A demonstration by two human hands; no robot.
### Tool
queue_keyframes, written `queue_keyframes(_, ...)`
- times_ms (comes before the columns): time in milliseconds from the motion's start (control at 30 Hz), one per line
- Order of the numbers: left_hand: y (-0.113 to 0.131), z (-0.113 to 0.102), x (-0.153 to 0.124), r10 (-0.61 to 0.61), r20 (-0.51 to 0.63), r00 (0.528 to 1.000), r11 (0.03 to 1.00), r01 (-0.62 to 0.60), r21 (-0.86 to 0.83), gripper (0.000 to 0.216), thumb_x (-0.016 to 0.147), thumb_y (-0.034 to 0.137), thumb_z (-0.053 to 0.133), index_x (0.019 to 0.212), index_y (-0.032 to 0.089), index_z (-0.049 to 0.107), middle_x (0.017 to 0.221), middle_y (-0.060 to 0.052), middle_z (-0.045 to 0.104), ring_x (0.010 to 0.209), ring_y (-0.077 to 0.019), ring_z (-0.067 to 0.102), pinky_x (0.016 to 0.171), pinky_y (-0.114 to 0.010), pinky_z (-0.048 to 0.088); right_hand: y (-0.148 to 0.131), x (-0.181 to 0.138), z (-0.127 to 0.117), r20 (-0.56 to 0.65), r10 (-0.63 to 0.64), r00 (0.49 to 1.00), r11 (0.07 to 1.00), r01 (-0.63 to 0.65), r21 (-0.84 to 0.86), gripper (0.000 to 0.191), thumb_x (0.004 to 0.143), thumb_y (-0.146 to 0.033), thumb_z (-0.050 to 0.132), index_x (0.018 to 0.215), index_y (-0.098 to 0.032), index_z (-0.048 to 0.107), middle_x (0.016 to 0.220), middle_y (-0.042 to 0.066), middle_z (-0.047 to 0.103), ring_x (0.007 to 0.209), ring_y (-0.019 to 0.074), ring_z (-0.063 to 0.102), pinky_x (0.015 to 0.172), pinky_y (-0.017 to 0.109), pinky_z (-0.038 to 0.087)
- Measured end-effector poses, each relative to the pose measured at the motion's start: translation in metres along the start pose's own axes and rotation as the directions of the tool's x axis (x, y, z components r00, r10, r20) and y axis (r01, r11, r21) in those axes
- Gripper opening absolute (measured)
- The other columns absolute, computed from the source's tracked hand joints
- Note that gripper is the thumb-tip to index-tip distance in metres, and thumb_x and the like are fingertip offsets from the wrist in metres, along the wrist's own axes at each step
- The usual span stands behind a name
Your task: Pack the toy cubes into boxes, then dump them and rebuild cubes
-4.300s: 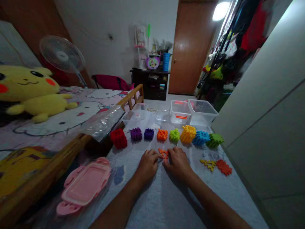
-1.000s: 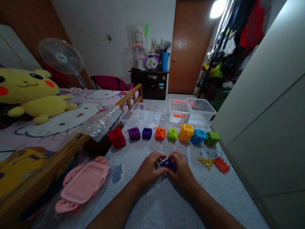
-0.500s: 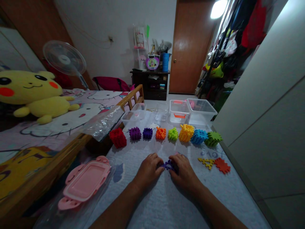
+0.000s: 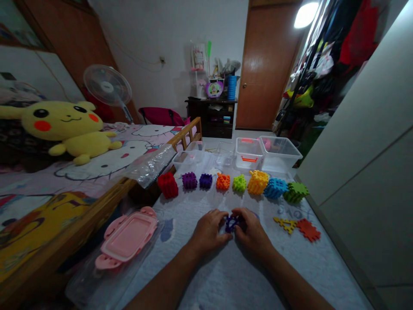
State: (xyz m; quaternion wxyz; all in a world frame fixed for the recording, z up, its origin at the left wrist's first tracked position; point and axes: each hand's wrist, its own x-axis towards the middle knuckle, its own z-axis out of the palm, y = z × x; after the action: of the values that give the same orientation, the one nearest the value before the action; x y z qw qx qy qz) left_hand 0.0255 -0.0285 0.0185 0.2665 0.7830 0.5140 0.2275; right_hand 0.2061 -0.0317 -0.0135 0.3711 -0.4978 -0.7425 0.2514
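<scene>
Between my two hands is a dark purple interlocking puzzle piece (image 4: 231,224) with notched edges, partly hidden by my fingers. My left hand (image 4: 211,230) pinches its left side, and my right hand (image 4: 251,228) grips the right side. Beyond them stands a row of notched blocks in colour groups: red (image 4: 168,185), purple (image 4: 189,181), dark blue-violet (image 4: 205,181), orange (image 4: 223,181), lime (image 4: 239,183), yellow (image 4: 257,182), blue (image 4: 276,188) and green (image 4: 296,192). To the right of my hands lie a flat yellow piece (image 4: 285,224) and a flat orange-red piece (image 4: 309,230).
A pink lid (image 4: 129,237) rests on clear plastic at left. Clear bins (image 4: 249,150) stand behind the blocks. A wooden bed rail (image 4: 125,189) borders the left, with a yellow plush toy (image 4: 84,144) on the bed. A pale cabinet (image 4: 364,142) flanks the right.
The purple piece has been tilted more upright between my fingers, showing its open centre. My view has swung slightly left, so the surroundings sit further right in the picture.
</scene>
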Motion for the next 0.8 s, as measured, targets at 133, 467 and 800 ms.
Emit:
queue_keyframes(133, 0.002, 0.007, 0.0, -0.057, -0.075, 0.996, 0.998, 0.057, -0.003, 0.033, 0.068, 0.018, 0.068, 0.1, 0.018, 0.067, 0.089, -0.003, 0.066, 0.083, -0.0199, 0.06, 0.078, -0.03, 0.045, 0.002, 0.0, 0.001, -0.012, 0.016, 1.0, 1.0, -0.016, 0.013, 0.041, 0.074, -0.011, 0.053, 0.113, -0.019, 0.06, 0.109, 0.009, 0.067, 0.104, 0.0247, 0.061, 0.096, 0.047, 0.045)
queue_keyframes(467, -0.003, -0.001, 0.005, -0.258, -0.271, 0.927, 0.966, 0.24, -0.099, 0.036, 0.072, 0.019, 0.068, 0.108, 0.019, 0.063, 0.08, 0.002, 0.065, 0.074, -0.0142, 0.062, 0.071, -0.024, 0.046, -0.004, 0.002, -0.005, -0.002, 0.075, 0.997, 0.995, -0.074, 0.072, 0.041, 0.078, -0.015, 0.054, 0.118, -0.016, 0.058, 0.106, 0.01, 0.064, 0.094, 0.0223, 0.062, 0.083, 0.037, 0.051)
queue_keyframes(800, -0.017, -0.053, 0.065, -0.431, -0.517, 0.739, 0.883, 0.463, -0.074, 0.034, 0.078, 0.031, 0.067, 0.108, 0.015, 0.061, 0.072, 0.001, 0.066, 0.07, -0.0162, 0.066, 0.065, -0.024, 0.044, -0.01, 0.002, -0.008, 0.027, 0.03, 0.999, 0.999, -0.03, -0.025, 0.028, 0.076, -0.012, 0.054, 0.102, -0.018, 0.062, 0.095, 0.007, 0.063, 0.085, 0.0214, 0.059, 0.082, 0.037, 0.047)
